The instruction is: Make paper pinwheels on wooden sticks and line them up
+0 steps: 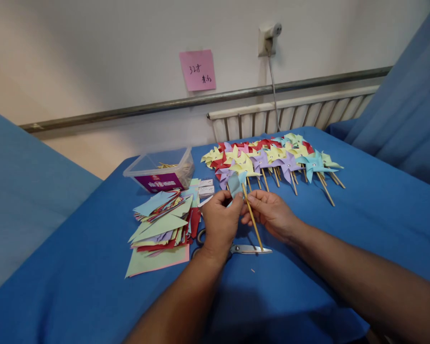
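Blue cloth point(93, 286) across the whole table, bare forearms entering from the near edge. Just beyond the wrists, flat on the cloth, a pair of scissors point(249, 249), handles partly hidden under the left hand point(220, 222), blades pointing right beneath the stick's lower end. To the left, a loose pile of cut coloured paper point(161, 224), green, pink, red and purple sheets fanned over one another. Left hand knuckles up, fingers curled shut, pinching a pale blue paper piece point(235, 184) at the top of a wooden stick point(251, 217). Right hand point(272, 212) just beside, thumb and fingertips closed on the same stick a little lower, stick slanting down to the right, held above the cloth. Farther back, small white boxes point(206, 188), then a clear plastic tub point(161, 169) with a purple label. Behind the hands, a wide row of finished paper pinwheels point(272, 155) lying on their sticks. Farthest, a radiator point(290, 114), a pink note point(198, 70) on the wall.
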Tool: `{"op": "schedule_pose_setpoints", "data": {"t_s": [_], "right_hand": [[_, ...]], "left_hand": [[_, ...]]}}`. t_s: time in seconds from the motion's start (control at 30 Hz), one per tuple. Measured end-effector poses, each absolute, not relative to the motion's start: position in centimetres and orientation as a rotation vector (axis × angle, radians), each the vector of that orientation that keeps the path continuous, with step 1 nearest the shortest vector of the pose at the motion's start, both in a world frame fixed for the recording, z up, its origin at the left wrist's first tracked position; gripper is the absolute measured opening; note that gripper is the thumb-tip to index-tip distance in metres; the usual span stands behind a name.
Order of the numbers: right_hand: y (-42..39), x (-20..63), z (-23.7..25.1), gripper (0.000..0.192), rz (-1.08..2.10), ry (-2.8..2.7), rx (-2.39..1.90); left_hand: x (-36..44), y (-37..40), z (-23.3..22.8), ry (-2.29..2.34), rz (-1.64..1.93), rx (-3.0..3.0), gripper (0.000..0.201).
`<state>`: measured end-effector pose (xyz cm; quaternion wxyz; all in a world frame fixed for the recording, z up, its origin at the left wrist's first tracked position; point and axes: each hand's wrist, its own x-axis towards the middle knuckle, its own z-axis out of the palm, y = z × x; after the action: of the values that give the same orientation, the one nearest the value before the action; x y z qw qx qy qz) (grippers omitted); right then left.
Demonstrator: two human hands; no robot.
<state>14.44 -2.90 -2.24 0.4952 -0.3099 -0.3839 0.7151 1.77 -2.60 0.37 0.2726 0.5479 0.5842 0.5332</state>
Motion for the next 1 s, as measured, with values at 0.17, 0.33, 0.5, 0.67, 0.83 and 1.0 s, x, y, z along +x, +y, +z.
{"op": "schedule_pose_setpoints", "data": {"t_s": [0.17, 0.33, 0.5, 0.67, 0.83, 1.0], "right_hand": [[-2.85, 14.1, -2.42, 0.032, 1.674, -0.932, -0.76], [-2.76, 13.95, -2.71, 0.032, 1.638, -0.914, -0.731], [-2.71, 14.0, -2.78, 0.031, 1.623, -0.937, -0.734], [-2.76, 13.96, -2.67, 0.031, 1.626, -0.933, -0.731], [-2.77, 13.94, -2.76, 0.029, 1.628, -0.922, -0.715], [-2.79, 13.91, -2.86, 0.029, 1.634, -0.933, -0.714]], "left_hand": [[1.87, -2.91, 0.53, 1.58, 1.431, 1.525, 0.021], [1.98, -3.16, 0.76, 1.578, 1.398, 1.545, 0.02], [2.0, -3.22, 0.82, 1.581, 1.396, 1.544, 0.02], [2.0, -3.14, 0.72, 1.604, 1.395, 1.545, 0.022], [1.98, -3.03, 0.55, 1.6, 1.396, 1.531, 0.022], [1.96, -2.92, 0.38, 1.605, 1.39, 1.524, 0.019]]}}
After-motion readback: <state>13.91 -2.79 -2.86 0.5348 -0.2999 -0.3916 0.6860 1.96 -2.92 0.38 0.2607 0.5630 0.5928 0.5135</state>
